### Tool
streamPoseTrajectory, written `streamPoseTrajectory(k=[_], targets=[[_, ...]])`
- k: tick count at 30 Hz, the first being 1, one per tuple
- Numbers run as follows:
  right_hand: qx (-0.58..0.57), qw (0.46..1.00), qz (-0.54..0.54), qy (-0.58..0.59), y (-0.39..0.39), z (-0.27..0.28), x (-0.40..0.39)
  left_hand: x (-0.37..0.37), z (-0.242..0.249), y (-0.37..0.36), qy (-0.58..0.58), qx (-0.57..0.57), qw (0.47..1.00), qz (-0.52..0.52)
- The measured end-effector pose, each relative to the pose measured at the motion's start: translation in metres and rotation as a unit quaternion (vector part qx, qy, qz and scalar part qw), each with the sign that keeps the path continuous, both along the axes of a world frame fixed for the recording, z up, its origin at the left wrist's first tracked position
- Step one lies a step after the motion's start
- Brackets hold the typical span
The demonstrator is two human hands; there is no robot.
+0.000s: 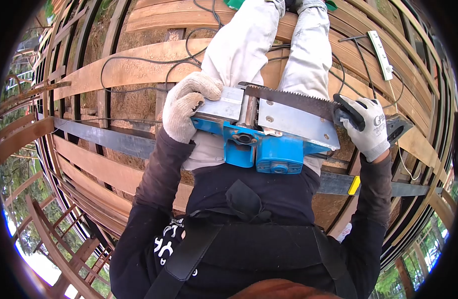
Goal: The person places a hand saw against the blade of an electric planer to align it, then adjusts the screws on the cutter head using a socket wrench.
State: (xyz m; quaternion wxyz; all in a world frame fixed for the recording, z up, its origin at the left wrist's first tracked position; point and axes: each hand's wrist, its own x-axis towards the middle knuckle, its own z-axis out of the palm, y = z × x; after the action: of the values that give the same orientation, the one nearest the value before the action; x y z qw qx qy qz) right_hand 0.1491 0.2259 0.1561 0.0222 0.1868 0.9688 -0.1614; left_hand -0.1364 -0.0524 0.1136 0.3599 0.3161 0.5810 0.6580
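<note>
A blue electric planer (281, 153) rests across my lap with its metal sole (293, 122) turned up. My left hand (189, 102), in a knitted white work glove, grips the front end of the sole with its fingers curled over the edge. Lying over the sole, a handsaw (293, 98) points its toothed edge toward my knees. My right hand (366, 122), also gloved, is closed round the saw's black handle (349, 110) at the planer's other end. The blade's tip reaches the cutter opening in the middle of the planer.
Wooden boards (134, 67) with gaps between them form the deck under me. Black cords (119, 59) loop over it beside my legs. A white power strip (380, 55) lies at the right. Behind my right wrist is a dark metal beam (333, 183) carrying a yellow piece (354, 185).
</note>
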Motion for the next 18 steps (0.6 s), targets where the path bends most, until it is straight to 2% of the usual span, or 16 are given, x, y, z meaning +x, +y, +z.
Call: streamPoseTrajectory(k=[8, 10, 12, 14, 18], targets=[[0.015, 0.998, 0.015, 0.053, 0.002, -0.02, 0.002, -0.008, -0.01, 0.006, 0.018, -0.032, 0.999, -0.022], [-0.003, 1.0, -0.003, 0.027, 0.001, -0.023, 0.002, -0.011, -0.019, 0.007, 0.017, -0.047, 0.999, -0.009], [0.004, 0.999, -0.005, 0.037, 0.005, -0.034, 0.003, -0.018, -0.031, 0.009, 0.09, -0.027, 0.995, -0.028], [0.012, 0.999, 0.001, 0.053, 0.008, -0.04, 0.006, -0.019, -0.036, 0.011, 0.08, -0.023, 0.996, -0.031], [-0.016, 1.0, -0.009, 0.015, 0.002, -0.027, -0.003, -0.022, -0.038, 0.013, 0.013, -0.028, 0.999, -0.045]])
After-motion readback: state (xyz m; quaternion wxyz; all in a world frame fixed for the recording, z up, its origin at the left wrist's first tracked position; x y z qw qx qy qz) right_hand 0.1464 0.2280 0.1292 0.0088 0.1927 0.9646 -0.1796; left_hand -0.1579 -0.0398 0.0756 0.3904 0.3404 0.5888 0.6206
